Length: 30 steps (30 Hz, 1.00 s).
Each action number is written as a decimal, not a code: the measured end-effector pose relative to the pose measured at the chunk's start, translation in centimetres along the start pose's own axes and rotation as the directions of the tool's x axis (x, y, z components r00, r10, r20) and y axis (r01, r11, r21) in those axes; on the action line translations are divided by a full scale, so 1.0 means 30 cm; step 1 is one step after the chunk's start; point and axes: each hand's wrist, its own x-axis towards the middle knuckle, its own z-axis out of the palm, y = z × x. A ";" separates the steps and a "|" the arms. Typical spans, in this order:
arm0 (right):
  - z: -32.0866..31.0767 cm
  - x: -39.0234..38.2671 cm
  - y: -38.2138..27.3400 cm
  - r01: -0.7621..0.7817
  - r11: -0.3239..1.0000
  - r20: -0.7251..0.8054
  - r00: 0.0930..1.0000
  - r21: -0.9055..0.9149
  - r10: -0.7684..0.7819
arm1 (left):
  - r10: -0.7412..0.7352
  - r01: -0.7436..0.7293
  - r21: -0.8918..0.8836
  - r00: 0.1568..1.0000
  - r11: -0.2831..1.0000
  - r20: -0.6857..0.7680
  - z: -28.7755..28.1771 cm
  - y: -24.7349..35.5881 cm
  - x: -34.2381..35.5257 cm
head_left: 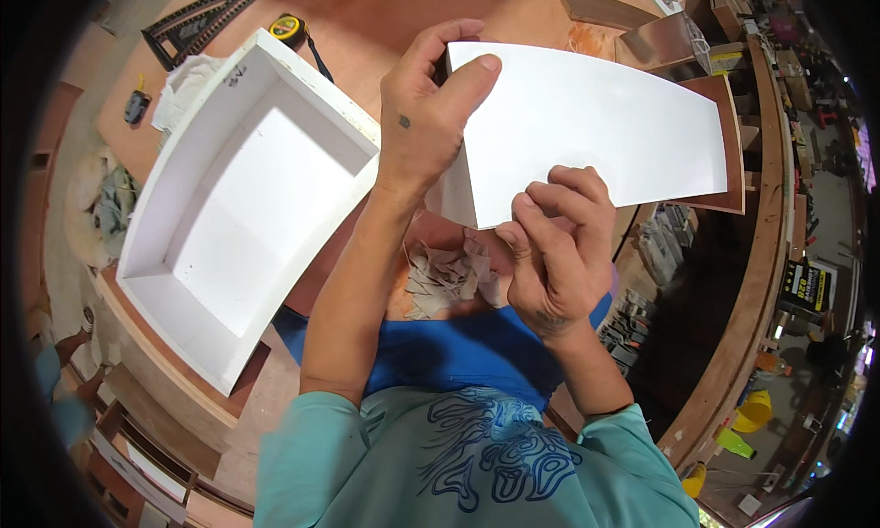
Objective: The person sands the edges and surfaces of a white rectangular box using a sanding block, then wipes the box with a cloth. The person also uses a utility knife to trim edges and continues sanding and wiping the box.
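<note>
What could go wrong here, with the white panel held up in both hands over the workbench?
The white panel is held in the air by its near end only, left hand at the corner and right hand on the lower edge, so the long free end might swing into the brown board behind it. The white tray overhangs the workbench edge; an elbow nudge might tip it.

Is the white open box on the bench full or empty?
Empty: the white open box lies on the wooden bench with its opening up, and its bare white bottom shows all the way to the walls.
</note>
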 end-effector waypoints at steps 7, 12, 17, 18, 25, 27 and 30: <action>0.004 -0.001 -0.031 -0.018 0.993 0.017 1.000 -0.117 0.020 | -0.044 0.041 -0.038 0.997 0.998 -0.059 0.027 0.024 -0.022; 0.015 -0.002 -0.020 0.005 0.991 -0.004 1.000 -0.132 -0.006 | -0.016 0.012 -0.055 0.998 0.998 -0.063 0.027 0.014 -0.011; 0.004 0.025 -0.016 0.031 0.995 0.115 0.993 -0.094 -0.020 | 0.011 -0.013 -0.039 0.999 0.999 -0.047 0.015 0.000 0.000; 0.021 0.034 -0.034 0.028 0.994 0.115 0.993 -0.109 -0.015 | 0.045 -0.047 -0.033 0.997 0.998 -0.057 0.015 -0.002 0.004; -0.012 -0.018 -0.039 0.086 0.969 0.311 0.950 -0.233 -0.010 | 0.029 -0.026 0.102 0.999 0.994 -0.030 0.001 0.021 0.001; -0.055 -0.022 0.002 0.067 0.968 0.328 0.944 -0.240 0.017 | 0.006 -0.006 0.106 1.000 0.994 0.002 -0.029 0.011 0.004; -0.134 -0.040 0.117 0.007 0.933 0.254 0.963 -0.359 0.090 | 0.051 -0.061 0.218 0.997 0.974 0.049 -0.030 0.055 -0.001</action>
